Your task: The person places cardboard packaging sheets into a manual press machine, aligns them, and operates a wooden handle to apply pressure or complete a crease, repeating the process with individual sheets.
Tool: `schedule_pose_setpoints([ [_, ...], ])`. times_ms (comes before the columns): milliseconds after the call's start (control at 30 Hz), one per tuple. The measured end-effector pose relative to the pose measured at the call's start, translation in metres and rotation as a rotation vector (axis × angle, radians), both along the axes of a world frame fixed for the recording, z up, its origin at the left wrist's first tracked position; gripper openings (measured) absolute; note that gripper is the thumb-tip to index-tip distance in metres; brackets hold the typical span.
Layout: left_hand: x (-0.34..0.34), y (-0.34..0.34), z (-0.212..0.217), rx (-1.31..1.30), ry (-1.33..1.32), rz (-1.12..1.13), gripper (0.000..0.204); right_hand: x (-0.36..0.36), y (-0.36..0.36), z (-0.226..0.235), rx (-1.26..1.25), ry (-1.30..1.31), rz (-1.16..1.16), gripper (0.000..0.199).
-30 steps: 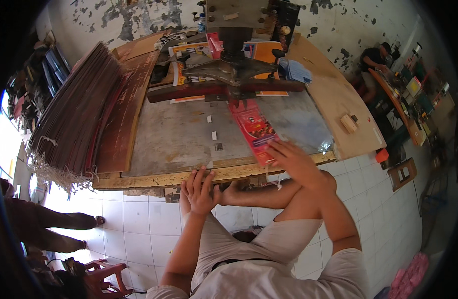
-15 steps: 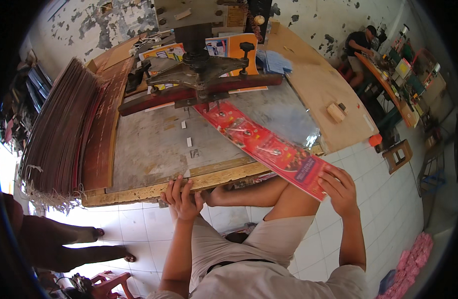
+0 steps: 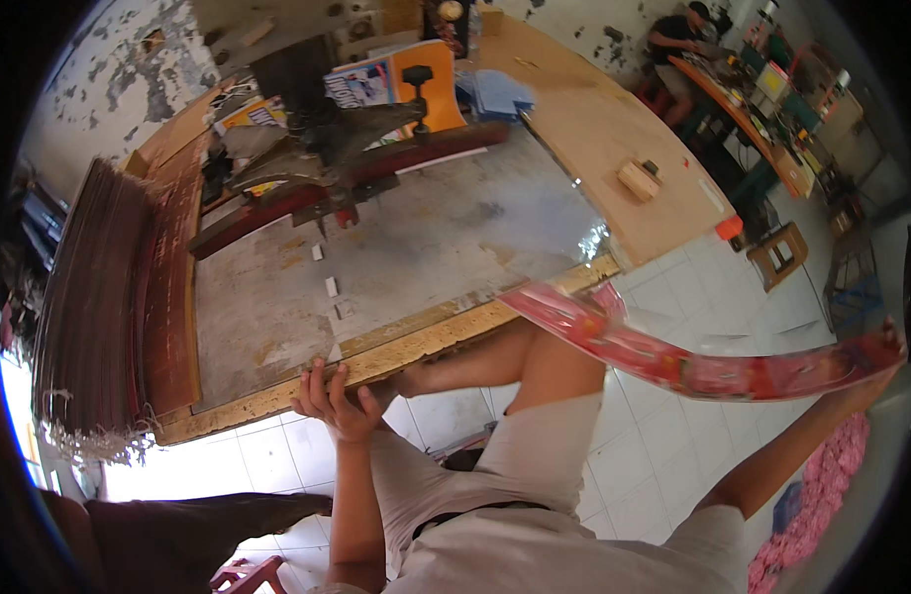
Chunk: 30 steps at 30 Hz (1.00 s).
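A long glossy red printed strip (image 3: 693,371) bows through the air off the table's right front corner. My right hand (image 3: 871,381), dim at the picture's far right rim, grips its outer end. The strip's other end is over the table's front edge, partly folded. My left hand (image 3: 337,401) rests on the yellowish wooden front edge (image 3: 416,344), fingers spread, holding nothing. Behind it lies a worn grey metal plate (image 3: 426,267) with small white blocks (image 3: 331,287). Above the plate stands a dark iron press head (image 3: 327,163) with a reddish crossbar.
A tall stack of dark red boards (image 3: 94,307) with frayed edges stands at left. Printed booklets (image 3: 431,84) lie behind the press. A wooden block (image 3: 640,180) sits on the brown side board. Another person (image 3: 678,45) works far right; someone's dark leg (image 3: 198,520) is lower left.
My right hand has swung far right, pulling the red strip from under the press and off the plate. My left hand stays on the edge. The view has shifted; the nearby person's legs have moved.
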<state>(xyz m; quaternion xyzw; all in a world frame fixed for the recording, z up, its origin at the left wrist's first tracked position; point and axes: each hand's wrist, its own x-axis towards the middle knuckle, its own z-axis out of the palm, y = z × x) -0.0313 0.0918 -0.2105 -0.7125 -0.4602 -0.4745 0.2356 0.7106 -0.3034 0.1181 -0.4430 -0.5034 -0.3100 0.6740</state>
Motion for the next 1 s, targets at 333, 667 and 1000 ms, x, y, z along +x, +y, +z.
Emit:
schedule_pose_setpoints([
  [333, 0.007, 0.005, 0.0, 0.081, -0.028, 0.037, 0.045, 0.074, 0.026, -0.081, -0.893, 0.081, -0.637, 0.039],
  [667, -0.003, 0.002, 0.004, 0.079, 0.02, 0.076, 0.047, -0.131, 0.149, -0.507, -1.214, 0.161, -0.429, 0.031],
  [1000, 0.003, -0.002, 0.009, 0.016, 0.033, 0.063, 0.047, -0.38, 0.206, -0.616, -1.643, 0.688, 0.45, 0.025],
])
